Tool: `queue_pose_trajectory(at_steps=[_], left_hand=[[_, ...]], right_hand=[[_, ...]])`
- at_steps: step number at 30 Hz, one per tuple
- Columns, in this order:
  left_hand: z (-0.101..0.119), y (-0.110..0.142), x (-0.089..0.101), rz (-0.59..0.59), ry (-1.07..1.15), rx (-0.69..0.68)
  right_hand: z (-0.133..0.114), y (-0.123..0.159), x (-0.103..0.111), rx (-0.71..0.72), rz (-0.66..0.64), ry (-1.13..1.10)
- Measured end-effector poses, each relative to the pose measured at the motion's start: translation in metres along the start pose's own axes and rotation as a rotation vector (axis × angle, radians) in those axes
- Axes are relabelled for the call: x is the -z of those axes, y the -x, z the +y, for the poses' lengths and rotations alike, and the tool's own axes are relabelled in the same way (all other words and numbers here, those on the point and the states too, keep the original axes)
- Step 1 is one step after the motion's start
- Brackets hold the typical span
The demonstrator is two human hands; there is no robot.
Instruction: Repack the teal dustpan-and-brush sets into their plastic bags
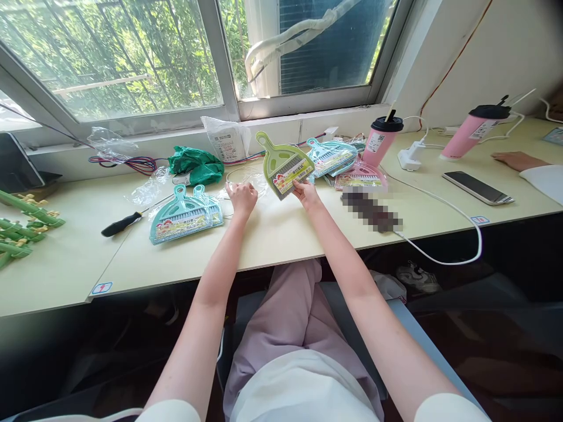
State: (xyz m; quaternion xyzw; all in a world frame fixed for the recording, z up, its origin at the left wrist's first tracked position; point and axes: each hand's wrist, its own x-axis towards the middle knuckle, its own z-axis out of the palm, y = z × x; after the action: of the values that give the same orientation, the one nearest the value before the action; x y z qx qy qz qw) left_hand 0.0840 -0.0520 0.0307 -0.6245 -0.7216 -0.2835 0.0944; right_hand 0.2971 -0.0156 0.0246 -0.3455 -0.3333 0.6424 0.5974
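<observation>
A green mini dustpan-and-brush set (288,166) with a printed label is held up by its lower right edge in my right hand (306,193). Its handle points up and left, above the table. My left hand (243,198) rests over the table to the left of it, fingers curled in; whatever they may pinch is too small to make out. Left of that hand lie blue dustpan sets (187,214) in clear wrapping. More blue dustpan sets (332,157) and a pink one (360,177) lie behind my right hand.
A black-handled screwdriver (122,224), green crumpled plastic (196,165) and a white packet (226,140) lie leftward. Pink cups (382,140), a charger (412,156), its white cable and a phone (477,187) are rightward. Another person's hand (521,160) rests at far right.
</observation>
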Motion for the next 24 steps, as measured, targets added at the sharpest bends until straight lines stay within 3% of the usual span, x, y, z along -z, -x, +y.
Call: queue_pose_trajectory(at_steps=[6,11,18,24], left_hand=[[-0.006,-0.001,0.0,0.014,0.123,0.036],[-0.016,-0.008,0.003,0.143,0.256,0.125],[-0.035,-0.014,0.01,0.274,0.294,0.264],[-0.035,-0.013,0.015,0.383,0.3,0.314]], right_hand=[[0.001,-0.001,0.0,-0.11,0.023,0.081],[0.006,-0.003,0.001,-0.208,-0.02,0.23],[0.004,0.002,-0.001,-0.218,-0.114,0.308],[0.0,0.008,-0.004,-0.239,-0.154,0.364]])
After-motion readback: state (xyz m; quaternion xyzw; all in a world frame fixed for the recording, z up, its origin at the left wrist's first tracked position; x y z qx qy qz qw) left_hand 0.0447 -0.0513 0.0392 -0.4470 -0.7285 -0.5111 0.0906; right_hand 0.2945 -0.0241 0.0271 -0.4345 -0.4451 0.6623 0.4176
